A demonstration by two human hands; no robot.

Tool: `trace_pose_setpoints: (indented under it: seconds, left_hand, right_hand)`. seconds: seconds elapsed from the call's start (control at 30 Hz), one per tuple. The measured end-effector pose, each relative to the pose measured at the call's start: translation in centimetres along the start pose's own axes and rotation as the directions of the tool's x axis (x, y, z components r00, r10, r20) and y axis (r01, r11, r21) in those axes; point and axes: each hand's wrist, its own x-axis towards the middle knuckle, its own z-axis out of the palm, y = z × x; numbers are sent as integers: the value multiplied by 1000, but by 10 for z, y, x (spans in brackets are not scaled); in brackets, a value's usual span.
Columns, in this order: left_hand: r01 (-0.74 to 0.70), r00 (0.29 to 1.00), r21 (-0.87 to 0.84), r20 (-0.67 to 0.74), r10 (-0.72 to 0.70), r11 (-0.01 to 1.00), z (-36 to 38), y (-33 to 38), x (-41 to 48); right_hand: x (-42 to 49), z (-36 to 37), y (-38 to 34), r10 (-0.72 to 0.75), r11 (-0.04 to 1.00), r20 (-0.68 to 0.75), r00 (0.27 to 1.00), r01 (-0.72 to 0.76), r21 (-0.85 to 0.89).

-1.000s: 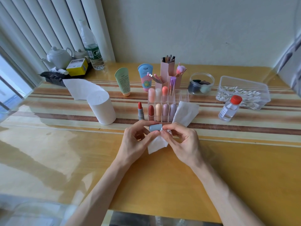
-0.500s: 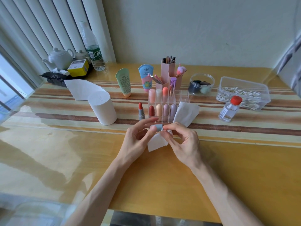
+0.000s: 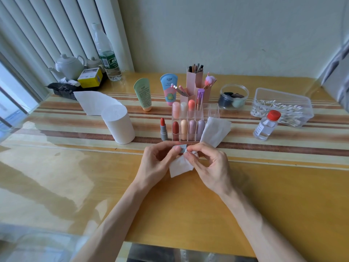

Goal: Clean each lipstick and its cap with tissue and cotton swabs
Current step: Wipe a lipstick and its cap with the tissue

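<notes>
My left hand (image 3: 156,163) pinches a small blue-grey lipstick cap (image 3: 182,148) just in front of the organizer. My right hand (image 3: 209,167) pinches a white tissue (image 3: 179,165) against the cap's right end; most of the cap is hidden by fingers. An uncapped red lipstick (image 3: 163,129) in a grey case stands upright left of the clear acrylic organizer (image 3: 211,108), which holds several capped lipsticks in two rows. A clear box of cotton swabs (image 3: 279,108) sits at the right.
A tissue roll (image 3: 119,125) with a loose sheet stands at the left, a second tissue (image 3: 215,131) leans by the organizer. A red-capped bottle (image 3: 266,125), sponge jar (image 3: 233,96), two tubes, pink brush holders, a water bottle and teapot line the back.
My left fingers have slid along the cap so less of it shows, and my right hand has pushed the tissue closer onto its end. Both hands stayed in the same spot.
</notes>
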Motion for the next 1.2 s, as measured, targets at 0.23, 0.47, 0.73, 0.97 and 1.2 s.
trace_pose_setpoints:
  seconds: [0.23, 0.47, 0.73, 0.97, 1.2]
  left_hand:
    - [6, 1000, -69, -9, -6, 998, 3, 2, -1]
    - [-46, 998, -20, -31, 46, 999, -1, -8, 0]
    - [-13, 999, -23, 36, 14, 1000, 2, 1, 0]
    - [14, 999, -96, 30, -11, 995, 2, 1, 0]
    - [-69, 997, -27, -16, 69, 997, 0, -1, -1]
  right_hand:
    - [1, -1, -1, -11, 1000, 0, 1000, 11, -1]
    - [-1, -1, 2, 15, 1000, 5, 1000, -15, -22]
    - [0, 0, 0, -24, 999, 11, 1000, 24, -25]
    - [0, -2, -3, 65, 995, 2, 998, -65, 71]
    - [-1, -4, -2, 86, 994, 33, 996, -88, 64]
